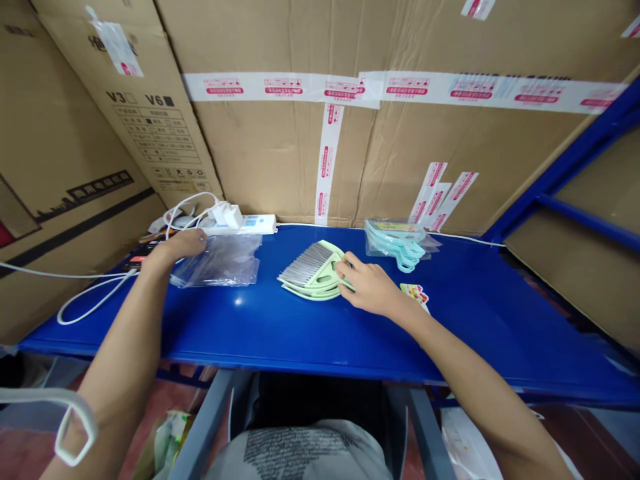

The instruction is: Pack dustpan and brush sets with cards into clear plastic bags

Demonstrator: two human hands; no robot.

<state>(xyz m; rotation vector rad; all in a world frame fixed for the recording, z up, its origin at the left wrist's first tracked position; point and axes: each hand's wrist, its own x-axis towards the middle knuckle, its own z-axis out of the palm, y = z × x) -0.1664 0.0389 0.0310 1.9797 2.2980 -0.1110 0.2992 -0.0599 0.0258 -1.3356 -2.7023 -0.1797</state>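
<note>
A light green brush and dustpan set (320,279) lies near the middle of the blue table, its grey bristles pointing left. My right hand (367,283) has its fingers closed on the handle end of the set. On the left, my left hand (187,245) rests at the upper left edge of clear plastic bags (225,261); its fingertips are largely hidden, so their grip cannot be made out. A wrapped light blue set (397,241) lies at the back right. Beside my right wrist is a small colourful card (415,294), partly covered by the forearm.
A white power strip (260,224) with plugs and looping white cables stands at the back left of the blue table (280,340). Taped cardboard (280,153) rises behind it. A blue metal frame (565,160) runs along the right.
</note>
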